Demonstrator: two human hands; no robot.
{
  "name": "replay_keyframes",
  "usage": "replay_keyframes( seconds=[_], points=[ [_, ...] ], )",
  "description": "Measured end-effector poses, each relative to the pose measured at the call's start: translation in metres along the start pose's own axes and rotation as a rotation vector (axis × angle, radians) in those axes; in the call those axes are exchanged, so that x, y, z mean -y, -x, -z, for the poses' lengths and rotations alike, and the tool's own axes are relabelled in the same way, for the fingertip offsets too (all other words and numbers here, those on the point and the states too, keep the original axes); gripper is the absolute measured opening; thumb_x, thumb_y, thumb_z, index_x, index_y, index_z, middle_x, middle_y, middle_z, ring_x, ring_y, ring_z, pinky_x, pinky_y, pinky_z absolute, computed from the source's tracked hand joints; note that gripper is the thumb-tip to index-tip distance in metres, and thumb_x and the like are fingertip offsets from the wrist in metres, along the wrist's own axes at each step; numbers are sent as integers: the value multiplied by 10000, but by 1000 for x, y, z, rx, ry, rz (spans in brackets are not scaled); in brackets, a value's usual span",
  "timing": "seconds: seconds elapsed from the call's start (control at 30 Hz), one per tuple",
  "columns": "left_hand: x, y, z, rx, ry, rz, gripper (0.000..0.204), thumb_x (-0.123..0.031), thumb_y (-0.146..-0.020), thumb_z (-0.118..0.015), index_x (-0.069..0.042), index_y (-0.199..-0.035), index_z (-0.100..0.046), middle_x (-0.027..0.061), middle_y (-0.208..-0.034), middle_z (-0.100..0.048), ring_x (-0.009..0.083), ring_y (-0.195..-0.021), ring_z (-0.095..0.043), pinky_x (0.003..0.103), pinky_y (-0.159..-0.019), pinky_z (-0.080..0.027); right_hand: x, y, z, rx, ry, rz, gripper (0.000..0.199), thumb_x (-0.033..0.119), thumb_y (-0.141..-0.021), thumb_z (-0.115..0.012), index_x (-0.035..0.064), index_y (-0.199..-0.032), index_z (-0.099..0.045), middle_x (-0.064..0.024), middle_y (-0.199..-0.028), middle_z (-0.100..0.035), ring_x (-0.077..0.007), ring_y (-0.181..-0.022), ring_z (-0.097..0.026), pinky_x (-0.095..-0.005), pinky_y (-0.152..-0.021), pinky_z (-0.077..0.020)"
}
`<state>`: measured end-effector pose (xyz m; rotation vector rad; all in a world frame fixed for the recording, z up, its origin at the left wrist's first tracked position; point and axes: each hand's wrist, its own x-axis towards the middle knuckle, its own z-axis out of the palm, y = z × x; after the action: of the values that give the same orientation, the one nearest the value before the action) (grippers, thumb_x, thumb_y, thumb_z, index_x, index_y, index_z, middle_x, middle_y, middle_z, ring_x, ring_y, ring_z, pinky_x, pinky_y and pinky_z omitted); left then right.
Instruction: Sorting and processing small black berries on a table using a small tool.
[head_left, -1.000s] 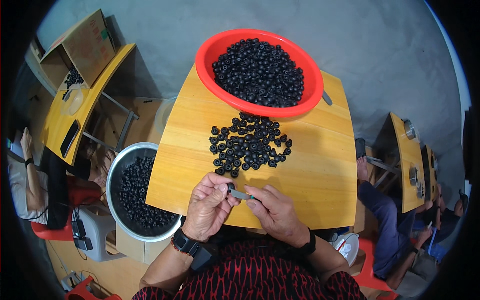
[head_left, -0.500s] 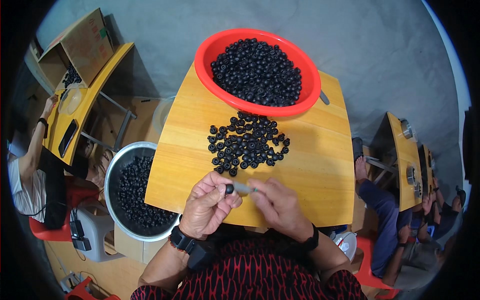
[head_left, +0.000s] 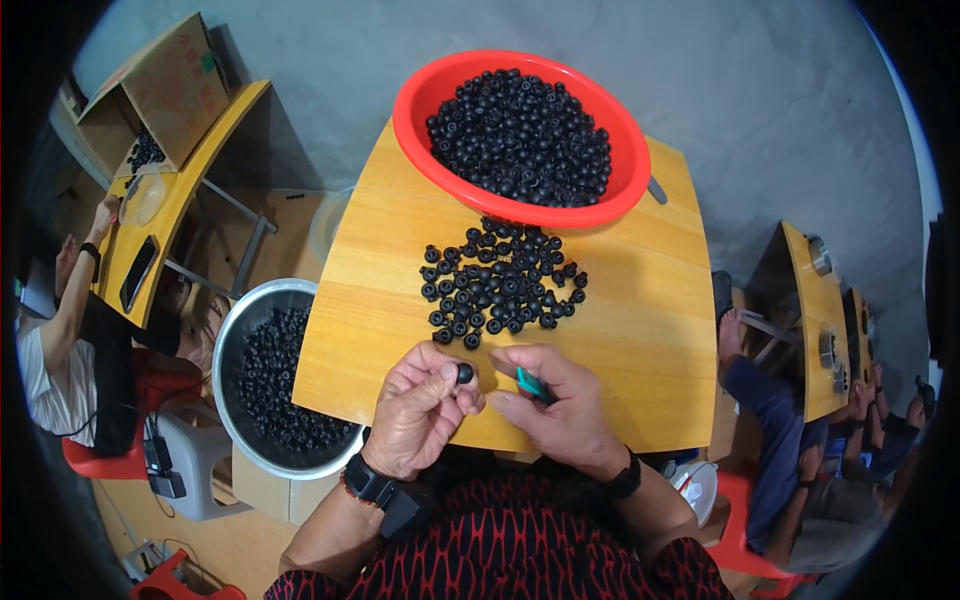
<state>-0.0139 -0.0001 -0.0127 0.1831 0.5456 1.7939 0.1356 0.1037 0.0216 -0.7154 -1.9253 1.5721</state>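
My left hand (head_left: 415,410) pinches one small round black part (head_left: 464,373) between thumb and fingertips, just above the near edge of the table. To its right, my right hand (head_left: 560,408) is closed around a small knife with a green handle (head_left: 532,384); its blade is mostly hidden in this view. A gap separates the two hands. Beyond them a loose pile of similar black knobbed parts (head_left: 505,285) lies on the wooden table (head_left: 640,340). Behind the pile stands a red oval basin (head_left: 625,185) heaped with more of these parts.
A metal bowl (head_left: 222,370) of black parts sits left of the table. Under the red basin's right rim a grey strip (head_left: 657,190) pokes out. Other people sit at side tables; a cardboard box (head_left: 165,95) and a phone (head_left: 138,272) lie on the left one.
My right hand has turned and drawn the knife away from the black part, so the blade no longer shows against it. My left hand still holds the part.
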Motion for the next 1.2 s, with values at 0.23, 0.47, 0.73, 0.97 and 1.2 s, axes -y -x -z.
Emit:
replay_keyframes(
  seconds=[0.23, 0.47, 0.73, 0.97, 1.2],
  points=[
    [2, -1, 4, 10, 36, -14, 108, -42, -931, -646, -30, -993, -558, 136, -956, -666, 196, -814, -671, 309, -767, -565, -4, -15, -15, 63, 15, 144, 222, 26, -833, -751, 26, -1028, -646, -65, -818, -644, -106, -701, -610, -253, -608, -478],
    [4, -2, 0, -112, -119, -95, 79, -30, -947, -632, -17, -956, -555, 108, -881, -667, 148, -731, -656, 277, -710, -567, -4, -20, -12, 39, 130, 292, 187, 4, -788, -776, 34, -915, -642, -64, -751, -603, -141, -644, -596, -272, -567, -458],
    [5, -1, 2, -112, -151, -97, 79, 9, -934, -622, -22, -957, -554, 87, -870, -662, 132, -726, -650, 260, -695, -561, -7, -20, -9, 96, 156, 257, 184, -7, -778, -772, 37, -878, -624, -69, -741, -590, -151, -620, -576, -280, -549, -447],
    [3, -3, -5, -20, -4, 24, 30, -54, -981, -575, -45, -1005, -559, 86, -872, -659, 136, -709, -612, 299, -689, -509, -6, -16, -1, 49, -181, -62, 167, 37, -839, -749, 20, -945, -622, 10, -798, -633, -49, -666, -539, -243, -590, -462],
    [6, -4, 0, -2, 71, 73, 98, -173, -1014, -563, -75, -1015, -558, 62, -865, -639, 123, -714, -560, 303, -674, -456, -7, -16, -1, 62, -88, -79, 262, 41, -857, -742, 17, -1103, -655, 32, -841, -633, -15, -767, -552, -212, -650, -479]
  ],
)
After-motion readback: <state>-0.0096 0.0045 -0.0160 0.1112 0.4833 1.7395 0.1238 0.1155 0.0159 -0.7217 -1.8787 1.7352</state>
